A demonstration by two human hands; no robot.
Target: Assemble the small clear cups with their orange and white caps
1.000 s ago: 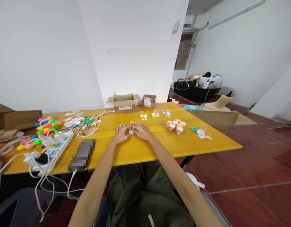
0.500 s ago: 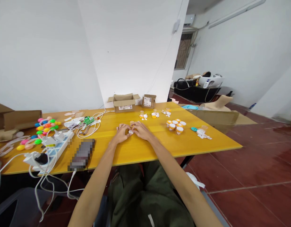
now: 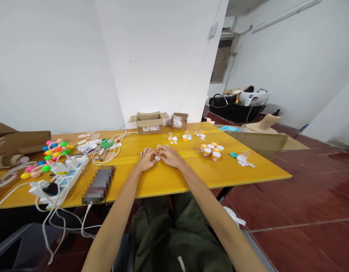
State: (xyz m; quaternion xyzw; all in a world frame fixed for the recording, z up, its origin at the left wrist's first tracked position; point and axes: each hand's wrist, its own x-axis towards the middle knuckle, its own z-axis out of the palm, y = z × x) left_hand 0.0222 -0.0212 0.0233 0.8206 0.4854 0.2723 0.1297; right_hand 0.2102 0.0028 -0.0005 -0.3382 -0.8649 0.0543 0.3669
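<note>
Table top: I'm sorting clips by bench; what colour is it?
The table top is yellow-orange, shown best in the head view.

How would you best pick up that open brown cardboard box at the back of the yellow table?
Probably by its two short side walls, reaching from the front: the open brown cardboard box stands upright, flaps splayed outward, and those would likely bend.

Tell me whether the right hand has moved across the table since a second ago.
No. The right hand sits in the same spot in front of the open cardboard box, meeting the left hand at a small white piece.
</note>
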